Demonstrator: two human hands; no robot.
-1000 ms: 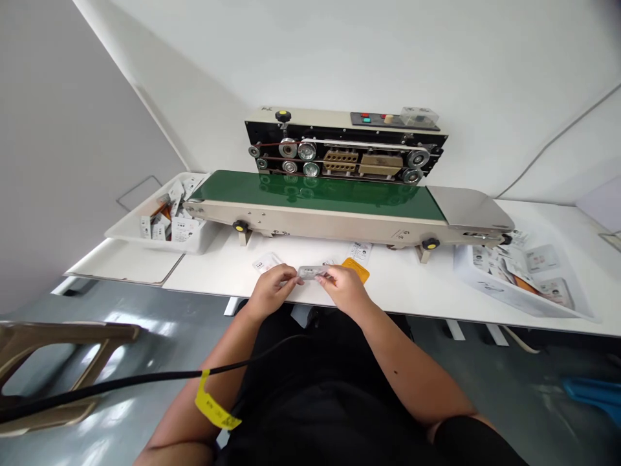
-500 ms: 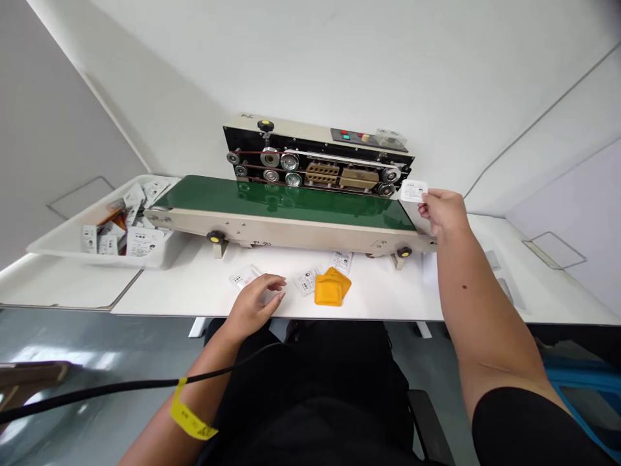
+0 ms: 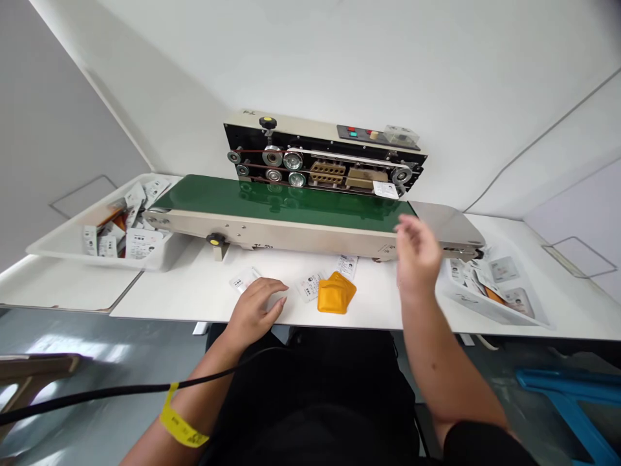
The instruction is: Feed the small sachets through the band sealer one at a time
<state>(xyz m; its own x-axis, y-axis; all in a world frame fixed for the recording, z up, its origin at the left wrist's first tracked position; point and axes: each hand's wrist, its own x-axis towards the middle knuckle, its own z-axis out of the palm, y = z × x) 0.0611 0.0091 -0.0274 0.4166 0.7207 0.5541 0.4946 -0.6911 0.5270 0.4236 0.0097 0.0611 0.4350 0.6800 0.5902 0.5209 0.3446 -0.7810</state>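
A small white printed packet [image 3: 385, 189] sits at the right end of the band sealing machine [image 3: 327, 158], its upper edge at the rollers. Clear of that packet, my right hand [image 3: 417, 255] hovers before the right end of the green conveyor belt [image 3: 286, 206]. It is somewhat blurred, its fingers loosely curled with nothing visible in them. Resting at the table's front edge, my left hand [image 3: 256, 307] is empty, thumb and fingers apart. Beside it lie a white packet [image 3: 244, 279], another printed packet [image 3: 310, 285] and orange packets [image 3: 334, 296], with a further white packet [image 3: 347, 266] behind.
A white bin [image 3: 162, 257] full of packets stands at the belt's left end. Another bin [image 3: 478, 299] of packets sits under the metal plate [image 3: 446, 223] on the right. A black cable [image 3: 121, 389] with a yellow tag [image 3: 182, 424] crosses my left forearm.
My right hand has let go of the white packet, which is now at the machine's right-hand rollers. That hand has drawn back toward me and left. My left hand has barely moved.
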